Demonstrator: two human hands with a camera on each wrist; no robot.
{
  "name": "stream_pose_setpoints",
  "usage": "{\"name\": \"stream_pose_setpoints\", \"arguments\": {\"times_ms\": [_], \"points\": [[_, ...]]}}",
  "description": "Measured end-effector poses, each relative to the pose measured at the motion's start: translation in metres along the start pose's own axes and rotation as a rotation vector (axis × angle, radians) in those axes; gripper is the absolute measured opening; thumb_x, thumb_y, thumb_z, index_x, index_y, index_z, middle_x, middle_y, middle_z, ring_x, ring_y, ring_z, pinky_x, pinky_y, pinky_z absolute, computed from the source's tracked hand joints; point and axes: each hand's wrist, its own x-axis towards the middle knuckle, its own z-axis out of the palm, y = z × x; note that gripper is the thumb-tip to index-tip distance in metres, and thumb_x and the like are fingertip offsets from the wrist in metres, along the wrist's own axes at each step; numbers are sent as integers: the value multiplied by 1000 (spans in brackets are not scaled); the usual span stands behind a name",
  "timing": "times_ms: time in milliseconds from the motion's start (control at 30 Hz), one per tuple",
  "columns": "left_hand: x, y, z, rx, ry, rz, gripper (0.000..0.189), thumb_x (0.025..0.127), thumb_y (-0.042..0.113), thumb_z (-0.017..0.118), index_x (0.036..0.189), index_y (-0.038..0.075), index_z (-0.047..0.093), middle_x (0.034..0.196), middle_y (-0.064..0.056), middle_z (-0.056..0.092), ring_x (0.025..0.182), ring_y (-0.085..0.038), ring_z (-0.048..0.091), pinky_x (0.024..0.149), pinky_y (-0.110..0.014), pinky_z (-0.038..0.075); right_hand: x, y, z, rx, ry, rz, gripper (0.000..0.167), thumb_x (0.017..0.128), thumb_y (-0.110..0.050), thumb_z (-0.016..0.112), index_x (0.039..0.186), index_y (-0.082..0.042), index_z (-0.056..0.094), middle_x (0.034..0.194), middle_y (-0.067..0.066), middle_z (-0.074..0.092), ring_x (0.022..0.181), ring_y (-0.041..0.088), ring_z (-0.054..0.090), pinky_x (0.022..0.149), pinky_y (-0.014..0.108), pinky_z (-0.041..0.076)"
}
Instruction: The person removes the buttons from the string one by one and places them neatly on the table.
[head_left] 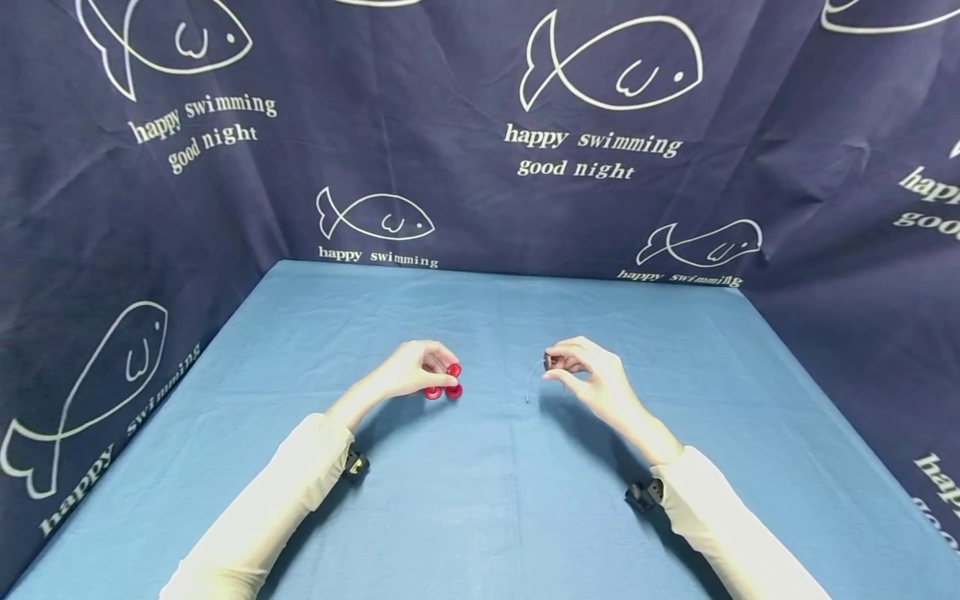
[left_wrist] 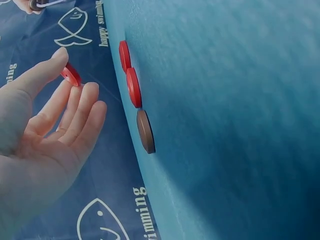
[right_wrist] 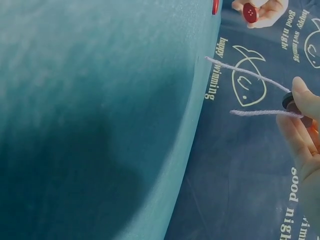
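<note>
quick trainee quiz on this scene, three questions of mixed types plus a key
1. From which hand's grip does the string trail?
a) left
b) right
c) both

2. True or false: the left hand pinches a red button.

3. In the left wrist view, how many buttons lie on the table?

Key:
1. b, the right hand.
2. True.
3. Three: two red buttons and one brown button.

Navy fabric (head_left: 465, 108) hangs on three sides here, white fish outlines (head_left: 630, 62) over "happy swimming" lettering (head_left: 592, 140), blue tablecloth (head_left: 495, 500) below!
</note>
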Motion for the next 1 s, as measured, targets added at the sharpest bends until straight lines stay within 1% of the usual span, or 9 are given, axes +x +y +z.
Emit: {"name": "stream_pose_setpoints", "arguments": {"times_ms": [67, 133, 233, 300, 467, 700, 833, 900, 1000], "points": [[-2, -1, -1, -19, 2, -13, 29, 77, 18, 77, 102, 8, 67, 76, -3, 70, 67, -9, 63, 58, -25, 47, 0, 0, 1, 8, 2, -6, 35, 64, 3, 81, 97, -1, 68, 86, 10, 67, 68, 16, 63, 67, 12, 50], [-3, -3, -2, -22, 8, -18, 29, 77, 17, 77, 102, 9, 67, 76, -3, 70, 67, -9, 62, 54, -26, 47, 1, 0, 2, 11, 2, -9, 35, 64, 3, 81, 97, 0, 68, 86, 10, 67, 68, 16, 63, 67, 12, 50], [-5, -6, -4, -43, 14, -19, 29, 77, 15, 77, 103, 8, 67, 78, -4, 69, 67, -10, 61, 52, -27, 47, 1, 0, 3, 4, -2, -8, 35, 65, 2, 81, 97, -1, 68, 87, 9, 67, 69, 15, 63, 67, 12, 49], [-6, -8, -5, -47, 14, -16, 29, 77, 14, 77, 103, 7, 67, 77, -5, 68, 63, -11, 61, 53, -27, 48, 2, -1, 4, -5, -5, -6, 35, 65, 2, 81, 97, -1, 68, 87, 9, 67, 70, 15, 63, 67, 12, 49], [-10, -13, -11, -93, 8, -36, 30, 78, 10, 76, 105, 5, 65, 71, -5, 65, 51, -22, 59, 49, -30, 48, 2, -1, 4, -19, -4, -10, 36, 63, 4, 81, 96, 0, 68, 88, 9, 67, 70, 14, 63, 67, 12, 49], [-16, -17, -16, -112, 14, -60, 31, 78, 9, 74, 107, 2, 65, 72, -6, 67, 60, -26, 64, 57, -34, 52, 2, -1, 6, -8, -6, -11, 36, 63, 5, 81, 96, 1, 68, 88, 9, 67, 69, 15, 63, 66, 13, 50], [-18, -18, -18, -109, 25, -66, 30, 78, 8, 74, 106, 1, 65, 73, -10, 68, 62, -24, 65, 59, -31, 52, 2, 0, 7, -11, 3, -22, 36, 62, 6, 81, 96, 1, 68, 86, 9, 67, 68, 15, 62, 65, 14, 50], [-19, -19, -20, -77, 39, -52, 36, 78, 9, 74, 111, -1, 62, 81, -12, 69, 68, -23, 66, 64, -29, 52, 3, 0, 6, -12, 2, -22, 36, 62, 6, 81, 95, 1, 68, 86, 9, 67, 68, 15, 62, 65, 13, 50], [-20, -20, -25, -20, 71, -31, 45, 78, 9, 74, 118, -4, 58, 94, -15, 69, 80, -22, 67, 73, -30, 53, 4, 0, 6, 0, 6, -28, 36, 62, 6, 81, 95, 1, 68, 85, 10, 66, 67, 15, 62, 65, 13, 50]]}}
